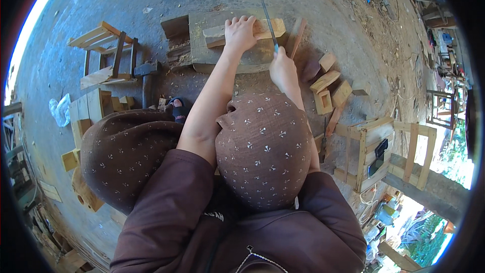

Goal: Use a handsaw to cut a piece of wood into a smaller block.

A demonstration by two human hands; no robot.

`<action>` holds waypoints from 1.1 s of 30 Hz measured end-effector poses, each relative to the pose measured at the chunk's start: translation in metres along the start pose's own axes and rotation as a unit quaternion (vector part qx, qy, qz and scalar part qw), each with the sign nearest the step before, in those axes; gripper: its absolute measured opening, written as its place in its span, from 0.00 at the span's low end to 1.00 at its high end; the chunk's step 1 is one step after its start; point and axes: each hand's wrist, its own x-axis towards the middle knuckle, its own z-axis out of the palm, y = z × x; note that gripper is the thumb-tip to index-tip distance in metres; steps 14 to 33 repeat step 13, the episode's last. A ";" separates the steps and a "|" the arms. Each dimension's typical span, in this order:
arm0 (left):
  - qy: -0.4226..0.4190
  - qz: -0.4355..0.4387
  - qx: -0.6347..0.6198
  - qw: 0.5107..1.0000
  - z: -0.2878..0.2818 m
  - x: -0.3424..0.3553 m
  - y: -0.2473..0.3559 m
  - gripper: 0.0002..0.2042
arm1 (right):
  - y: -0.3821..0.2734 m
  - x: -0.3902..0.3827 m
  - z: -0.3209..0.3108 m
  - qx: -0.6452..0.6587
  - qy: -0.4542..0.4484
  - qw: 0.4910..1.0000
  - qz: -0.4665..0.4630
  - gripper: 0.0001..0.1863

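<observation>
My left hand (240,33) presses down on a block of wood (270,28), its fingers curled over the top. The wood lies on a low, thick wooden work block (212,55) on the ground. In my right hand (284,70) is a long narrow file (269,24), gripped by its handle. Its thin dark blade points away from me and crosses the wood near the right end. Both forearms reach forward past my knees. A thin reddish-brown strip of wood (298,35) leans at the work block's right edge.
Several cut wood blocks (324,102) lie to the right. A hammer (147,78) stands at the left beside a small wooden stool frame (121,53). At right, a phone (375,166) rests on another wooden stool (365,144). A clear plastic bag (60,110) lies far left.
</observation>
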 end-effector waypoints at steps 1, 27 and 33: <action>0.005 -0.001 0.006 1.000 0.000 -0.002 0.001 0.30 | 0.005 -0.012 0.000 0.010 0.007 1.000 -0.008 0.12; -0.027 -0.004 0.008 1.000 -0.003 0.004 0.003 0.30 | -0.026 0.030 -0.006 -0.023 0.004 0.998 0.056 0.16; -0.027 -0.004 0.008 1.000 -0.003 0.004 0.003 0.30 | -0.026 0.030 -0.006 -0.023 0.004 0.998 0.056 0.16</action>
